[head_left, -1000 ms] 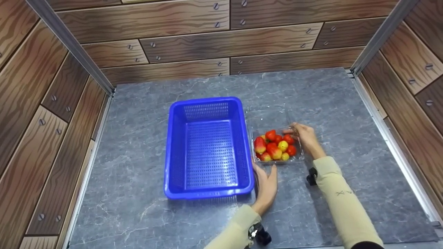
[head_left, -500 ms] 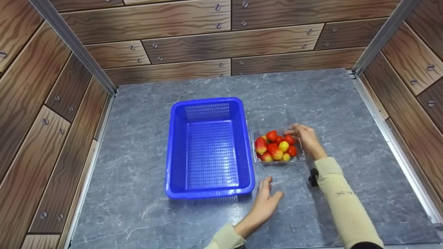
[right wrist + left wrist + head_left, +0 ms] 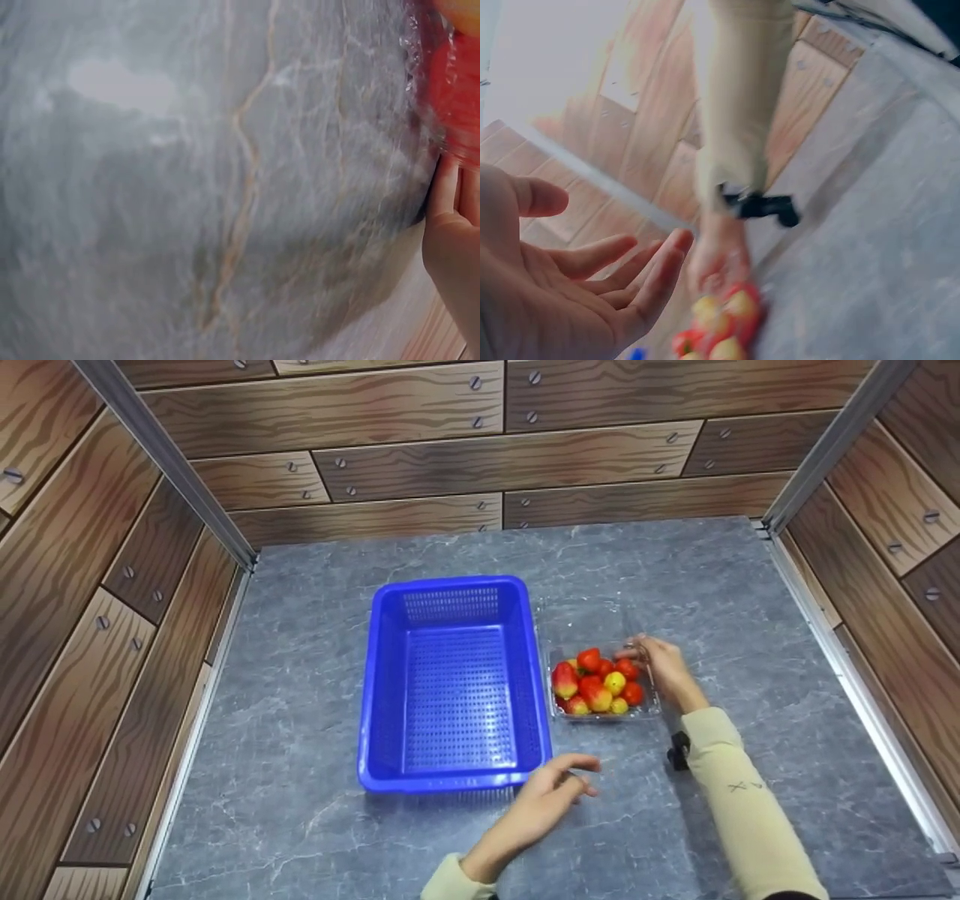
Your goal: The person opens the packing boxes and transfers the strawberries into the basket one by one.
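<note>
A clear plastic clamshell box lies on the table with its lid folded back. It holds several red and yellow small fruits. At the box's right side, by the hinge, my right hand grips the edge; in the right wrist view, fingers lie against the clear wall beside a red fruit. My left hand hovers over the near right corner of a blue plastic basket, its fingers loosely bent around nothing. The left wrist view shows that hand with its palm up.
The blue basket stands immediately left of the box, its perforated floor bare. Wood-patterned walls enclose the grey marbled table at the back and both sides. Metal rails run along the side edges.
My left hand has come away from the box's near side, moving toward me and left. My right hand stays at the box's edge, and the fruits remain in it.
</note>
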A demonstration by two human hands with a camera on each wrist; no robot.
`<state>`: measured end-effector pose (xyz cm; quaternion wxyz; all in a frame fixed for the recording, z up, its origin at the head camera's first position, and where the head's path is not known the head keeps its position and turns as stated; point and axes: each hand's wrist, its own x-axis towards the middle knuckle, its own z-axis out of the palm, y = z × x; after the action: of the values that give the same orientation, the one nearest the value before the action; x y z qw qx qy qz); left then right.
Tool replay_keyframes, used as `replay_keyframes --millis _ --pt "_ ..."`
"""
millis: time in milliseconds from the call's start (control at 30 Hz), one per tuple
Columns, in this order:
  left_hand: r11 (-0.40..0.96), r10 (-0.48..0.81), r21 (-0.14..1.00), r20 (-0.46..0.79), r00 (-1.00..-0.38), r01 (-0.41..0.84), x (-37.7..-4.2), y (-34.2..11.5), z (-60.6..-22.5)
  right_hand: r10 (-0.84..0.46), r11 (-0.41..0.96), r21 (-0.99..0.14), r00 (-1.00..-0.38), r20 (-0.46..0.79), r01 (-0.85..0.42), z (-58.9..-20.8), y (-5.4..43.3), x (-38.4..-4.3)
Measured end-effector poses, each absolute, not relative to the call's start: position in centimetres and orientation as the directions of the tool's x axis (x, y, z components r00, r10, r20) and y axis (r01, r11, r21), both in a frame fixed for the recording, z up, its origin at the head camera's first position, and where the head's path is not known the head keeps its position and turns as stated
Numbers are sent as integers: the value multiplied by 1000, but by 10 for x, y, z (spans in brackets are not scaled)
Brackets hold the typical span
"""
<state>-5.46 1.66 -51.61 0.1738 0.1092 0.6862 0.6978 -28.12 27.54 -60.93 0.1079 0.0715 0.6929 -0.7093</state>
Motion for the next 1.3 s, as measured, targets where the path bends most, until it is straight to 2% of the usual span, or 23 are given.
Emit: replay_keyframes --millis 267,467,600,733,833,933,1033,1167,1300 --pt "-18 382 999 40 -923 36 -63 -30 -491 -101 -9 -973 -968 -228 230 -608 278 -280" --pt "65 202 981 164 -965 180 -70 -83 -475 -109 -9 -969 -963 -246 249 -610 279 -278" --pt "209 21 938 279 -960 277 -79 -121 -472 -54 42 -976 -975 -214 212 -608 279 -279" --pt "529 -121 786 443 -888 320 -94 -159 -478 47 166 -975 -988 -144 150 -600 281 -281" --pt "718 -158 640 534 -830 275 -103 -181 -485 130 361 -927 -990 -57 101 -592 282 -281" --pt "799 -161 559 552 -818 220 -111 -197 -491 185 580 -814 -979 85 39 -583 282 -277" --pt "853 -146 492 550 -823 177 -118 -209 -498 184 724 -688 -950 254 -44 -574 279 -272" --pt "915 -113 384 541 -833 126 -126 -221 -511 92 796 -571 -892 442 -201 -561 270 -265" --pt "948 -67 298 523 -850 109 -131 -227 -526 -44 812 -460 -825 563 -358 -547 258 -259"
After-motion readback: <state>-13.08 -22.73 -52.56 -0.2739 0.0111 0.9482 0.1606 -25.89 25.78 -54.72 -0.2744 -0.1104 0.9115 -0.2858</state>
